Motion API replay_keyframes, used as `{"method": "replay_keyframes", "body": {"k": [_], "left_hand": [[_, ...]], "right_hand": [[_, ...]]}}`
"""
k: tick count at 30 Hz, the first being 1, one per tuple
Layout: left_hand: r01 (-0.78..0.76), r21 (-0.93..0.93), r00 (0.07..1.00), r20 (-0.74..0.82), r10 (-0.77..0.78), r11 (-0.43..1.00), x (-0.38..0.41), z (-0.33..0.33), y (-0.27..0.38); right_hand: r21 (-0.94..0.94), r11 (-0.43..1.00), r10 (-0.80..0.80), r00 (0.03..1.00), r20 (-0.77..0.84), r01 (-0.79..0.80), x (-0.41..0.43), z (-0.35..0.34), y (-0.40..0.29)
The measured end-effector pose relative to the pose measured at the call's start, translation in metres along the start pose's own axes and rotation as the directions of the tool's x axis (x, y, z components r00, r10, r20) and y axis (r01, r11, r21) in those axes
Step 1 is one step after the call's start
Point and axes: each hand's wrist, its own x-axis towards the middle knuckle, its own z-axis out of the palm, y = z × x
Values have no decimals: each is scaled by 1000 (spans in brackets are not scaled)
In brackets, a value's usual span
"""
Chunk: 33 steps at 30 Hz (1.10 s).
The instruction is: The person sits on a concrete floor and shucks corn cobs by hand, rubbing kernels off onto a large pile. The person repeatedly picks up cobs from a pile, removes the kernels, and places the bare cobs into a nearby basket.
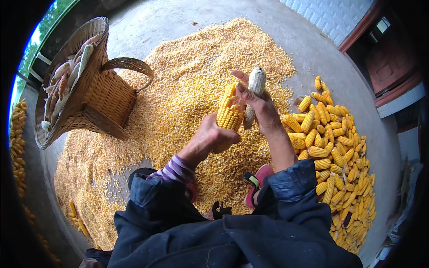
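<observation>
My left hand (214, 134) grips the lower end of a yellow corn cob (229, 112), whose kernels are partly gone on its right side. A bare, pale corncob (257, 82) stands nearly upright in my right hand (261, 107). The thumb of that hand touches the upper part of the yellow cob, beside the stripped patch. Beneath both hands, loose corn kernels (187, 87) lie spread in a wide heap on the concrete floor.
A woven basket (110, 95) with bare cobs (63, 83) stands at the left. Whole yellow cobs (318, 152) are piled at the right, and more (16, 144) line the far left. My pink shoes (259, 177) rest among the kernels. A reddish door frame (360, 26) is at the upper right.
</observation>
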Motion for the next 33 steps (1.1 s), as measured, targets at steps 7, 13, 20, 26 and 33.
{"method": "replay_keyframes", "body": {"k": [7, 13, 20, 26, 33], "left_hand": [[110, -175, 994, 37, -105, 978, -1, 5, -1], [125, 174, 991, -78, -113, 977, 7, 5, -37], [297, -282, 950, -9, -312, 913, 1, 6, -21], [197, 18, 980, 19, -197, 980, 3, -2, -15], [137, 210, 983, -151, -107, 968, 9, 2, -39]], "right_hand": [[-784, 347, -368, 844, 391, 515, -9, 4, 9], [-721, 627, -377, 925, 49, 294, 1, 11, 37], [-587, 786, -328, 935, -133, 193, 10, 12, 30], [-568, 769, -244, 956, 165, 295, 4, 5, 25], [-651, 740, -317, 941, -115, 170, 1, 20, 35]]}}
